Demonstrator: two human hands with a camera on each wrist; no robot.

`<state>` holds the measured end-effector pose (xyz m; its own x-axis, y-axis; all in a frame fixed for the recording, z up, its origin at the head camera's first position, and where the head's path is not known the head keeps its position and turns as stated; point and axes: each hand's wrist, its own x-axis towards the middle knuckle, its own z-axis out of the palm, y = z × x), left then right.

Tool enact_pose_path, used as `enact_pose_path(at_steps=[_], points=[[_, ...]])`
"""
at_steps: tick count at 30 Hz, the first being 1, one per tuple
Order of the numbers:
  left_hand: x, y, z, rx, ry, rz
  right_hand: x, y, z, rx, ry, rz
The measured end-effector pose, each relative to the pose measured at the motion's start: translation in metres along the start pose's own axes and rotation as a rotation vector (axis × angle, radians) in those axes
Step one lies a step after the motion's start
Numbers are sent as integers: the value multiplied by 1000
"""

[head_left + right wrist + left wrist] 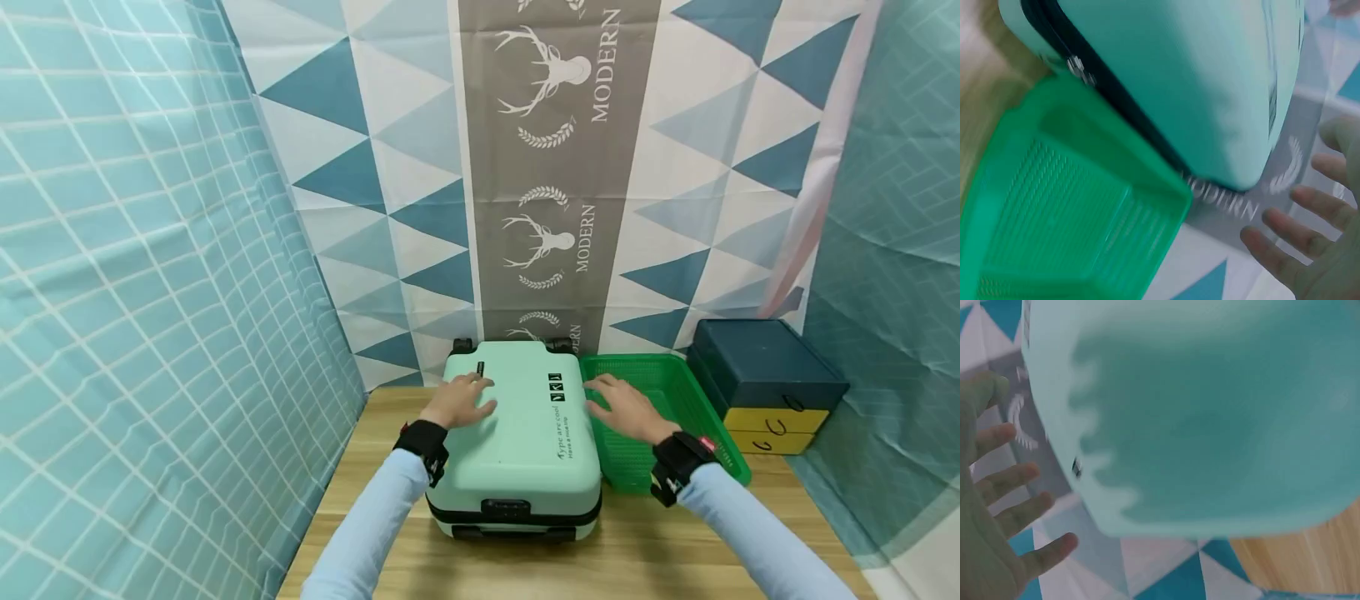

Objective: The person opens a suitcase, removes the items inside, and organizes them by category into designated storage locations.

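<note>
A mint green hard-shell suitcase lies flat on the wooden table, its zipped edge and side handle toward me. My left hand hovers above its left part, fingers spread, casting a shadow on the shell in the left wrist view. Above the right edge of the case hangs my right hand, between the suitcase and a green plastic basket. Its fingers are spread too, and nothing is held. In the right wrist view, metal zipper pulls show on the black zipper band beside the basket.
Dark blue and yellow stacked boxes stand at the back right, beyond the basket. A patterned cloth hangs behind the table. Tile-print curtains hang along both sides.
</note>
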<state>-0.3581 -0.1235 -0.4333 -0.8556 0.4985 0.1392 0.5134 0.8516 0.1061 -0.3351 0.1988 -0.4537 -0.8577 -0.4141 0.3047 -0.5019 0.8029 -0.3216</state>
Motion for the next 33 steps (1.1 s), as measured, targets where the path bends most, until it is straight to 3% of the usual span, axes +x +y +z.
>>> enact_pose_path(at_steps=[6, 11, 17, 21, 25, 29, 33], points=[[-34, 19, 32, 10, 149, 137, -46, -23, 37, -3, 116, -119], [-64, 38, 54, 14, 223, 213, -84, -40, 66, 0, 167, -98], [-80, 56, 69, 5, 224, 256, -95, -47, 91, 39, 312, -40], [-81, 60, 77, 22, 300, 266, -96, -45, 101, 74, 393, -27], [-81, 60, 85, 18, 370, 267, -103, -45, 109, 128, 516, 42], [-83, 57, 90, 19, 395, 258, -114, -45, 124, 127, 638, 186], [-83, 54, 93, 21, 409, 244, -118, -39, 144, 98, 624, 331]])
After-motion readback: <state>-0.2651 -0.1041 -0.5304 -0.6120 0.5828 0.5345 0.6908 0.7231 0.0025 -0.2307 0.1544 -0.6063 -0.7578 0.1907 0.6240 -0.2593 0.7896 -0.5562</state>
